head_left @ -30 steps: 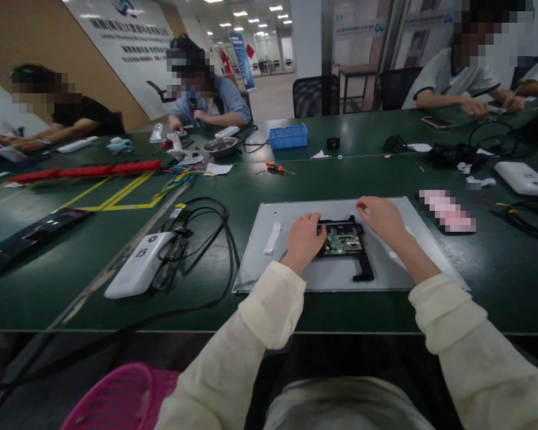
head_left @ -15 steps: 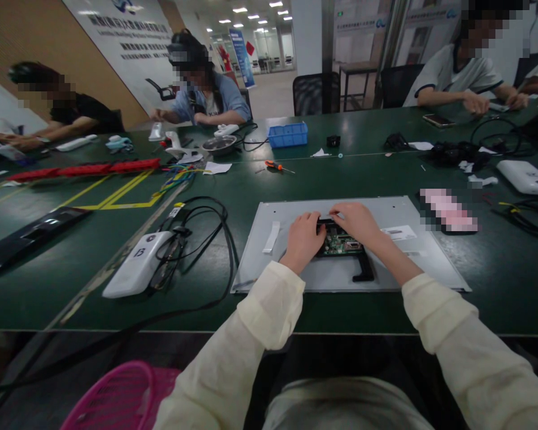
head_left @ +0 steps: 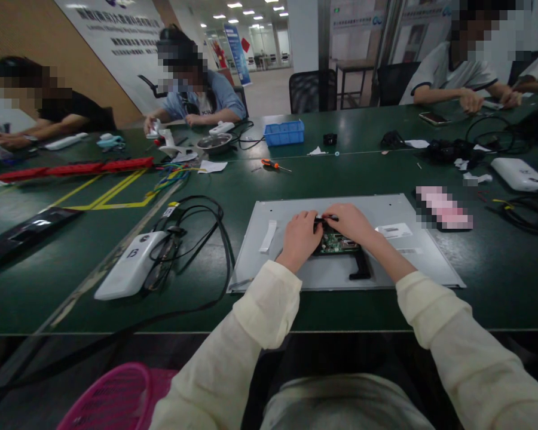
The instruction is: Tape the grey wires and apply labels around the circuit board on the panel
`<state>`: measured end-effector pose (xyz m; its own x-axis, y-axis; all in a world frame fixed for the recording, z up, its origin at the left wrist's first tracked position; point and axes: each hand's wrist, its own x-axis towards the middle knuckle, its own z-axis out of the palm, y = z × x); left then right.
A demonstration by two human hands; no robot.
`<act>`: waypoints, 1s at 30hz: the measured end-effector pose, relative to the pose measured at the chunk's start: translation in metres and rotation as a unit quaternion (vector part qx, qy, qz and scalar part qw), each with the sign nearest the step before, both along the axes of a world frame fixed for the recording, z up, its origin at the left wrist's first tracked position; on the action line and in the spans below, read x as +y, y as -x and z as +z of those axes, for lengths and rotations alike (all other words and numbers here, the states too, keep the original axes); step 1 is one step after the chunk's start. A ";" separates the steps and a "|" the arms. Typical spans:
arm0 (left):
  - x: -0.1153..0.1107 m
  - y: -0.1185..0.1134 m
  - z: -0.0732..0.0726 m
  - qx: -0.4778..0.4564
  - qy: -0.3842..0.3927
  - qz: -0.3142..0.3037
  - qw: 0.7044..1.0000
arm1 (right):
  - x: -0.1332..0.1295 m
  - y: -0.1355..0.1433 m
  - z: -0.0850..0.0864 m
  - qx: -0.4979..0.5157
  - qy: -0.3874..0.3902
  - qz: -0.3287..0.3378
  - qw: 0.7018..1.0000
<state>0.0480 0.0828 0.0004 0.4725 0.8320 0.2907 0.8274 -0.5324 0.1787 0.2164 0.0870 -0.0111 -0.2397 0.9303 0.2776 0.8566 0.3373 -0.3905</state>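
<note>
A green circuit board (head_left: 337, 243) lies on a flat light-grey panel (head_left: 269, 272) in front of me. From its near right side a black bracket (head_left: 361, 267) sticks out toward me. My left hand (head_left: 300, 239) is closed at the far left corner of the board, fingers curled and thumb against its edge. Close beside it, my right hand (head_left: 350, 223) pinches at the board's far edge, where a small dark piece shows by its fingertips. What either hand grips is mostly hidden by the fingers.
A white strip (head_left: 268, 236) and a label (head_left: 393, 230) lie on the panel. Left of it stands a white device with cables (head_left: 130, 266). Beyond are an orange-handled screwdriver (head_left: 275, 165) and a blue basket (head_left: 284, 133). A phone (head_left: 443, 208) lies right. Several people sit opposite.
The view has shifted slightly. My right fingertips have moved a little at the board's far edge, and the dark piece shows more beside them. My left hand stays at the board.
</note>
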 end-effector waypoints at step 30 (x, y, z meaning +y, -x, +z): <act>-0.002 0.001 0.001 -0.005 0.013 -0.006 1.000 | 0.002 -0.002 -0.003 0.016 0.000 0.026 1.000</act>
<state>0.0466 0.0812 0.0011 0.4806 0.8333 0.2732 0.8188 -0.5379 0.2005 0.2187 0.0893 -0.0142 -0.2786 0.9167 0.2865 0.8252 0.3811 -0.4170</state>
